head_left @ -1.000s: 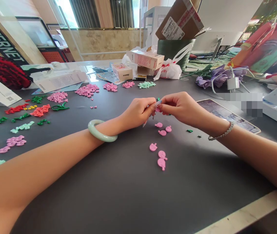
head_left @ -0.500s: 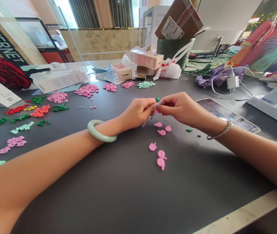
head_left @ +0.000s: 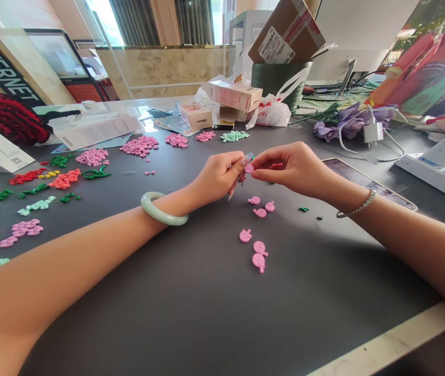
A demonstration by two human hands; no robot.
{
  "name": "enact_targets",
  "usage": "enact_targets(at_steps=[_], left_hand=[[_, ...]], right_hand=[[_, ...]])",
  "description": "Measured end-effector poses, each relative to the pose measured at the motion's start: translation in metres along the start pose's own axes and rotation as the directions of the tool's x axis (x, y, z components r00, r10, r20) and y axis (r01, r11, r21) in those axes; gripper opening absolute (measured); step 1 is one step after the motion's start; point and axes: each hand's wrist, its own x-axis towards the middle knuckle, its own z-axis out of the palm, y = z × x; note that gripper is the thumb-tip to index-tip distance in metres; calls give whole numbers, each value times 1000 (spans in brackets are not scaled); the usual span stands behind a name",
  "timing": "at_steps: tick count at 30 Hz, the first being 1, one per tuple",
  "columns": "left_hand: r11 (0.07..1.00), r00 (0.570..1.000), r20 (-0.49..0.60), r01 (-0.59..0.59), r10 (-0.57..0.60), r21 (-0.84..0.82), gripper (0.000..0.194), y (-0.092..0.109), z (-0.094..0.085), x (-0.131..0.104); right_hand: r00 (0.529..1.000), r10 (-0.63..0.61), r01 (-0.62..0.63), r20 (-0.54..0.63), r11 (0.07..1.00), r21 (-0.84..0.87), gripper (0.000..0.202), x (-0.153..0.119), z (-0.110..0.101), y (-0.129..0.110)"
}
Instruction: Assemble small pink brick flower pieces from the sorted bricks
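Observation:
My left hand (head_left: 222, 175) is closed in a pinch around a small pink round building-block piece (head_left: 249, 168), whose face shows between the fingertips. My right hand (head_left: 293, 164) has its thumb and forefinger at the right edge of the same piece. Fingers partly hide it, and a hint of green shows behind. On the table below lie loose pink round pieces with short stems: several near my hands, such as a pink piece (head_left: 260, 213), and a nearer pink piece (head_left: 259, 261). A small green piece (head_left: 304, 209) lies to the right.
Sorted heaps lie at the left and back, among them pink pieces (head_left: 139, 146), coral pieces (head_left: 65, 178) and mint pieces (head_left: 235, 136). A phone (head_left: 379, 190) lies beyond my right wrist. Cartons (head_left: 195, 116), a plastic bag (head_left: 271, 112), a charger (head_left: 373, 131) and purple flowers (head_left: 326, 130) stand behind.
My right hand has risen slightly and its fingers have loosened and turned. The pink piece now shows more of its round face. My left hand has risen slightly.

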Motion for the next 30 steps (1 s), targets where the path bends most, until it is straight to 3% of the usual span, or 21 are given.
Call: enact_targets(at_steps=[8,20,30], left_hand=[[1000,1000,-14,10,-10,4,45,2,2,0],[999,998,-31,-45,45,1,53,5,7,-2],[997,998,-49,-54,51,-57,51,7,8,-3]], right_hand=[[977,-78,55,-199,991,-123,37,-2,11,1],[924,-226,153,-308,957,-244,13,-9,14,-3],[901,-259,170,-349,949,-267,14,-13,20,-5]])
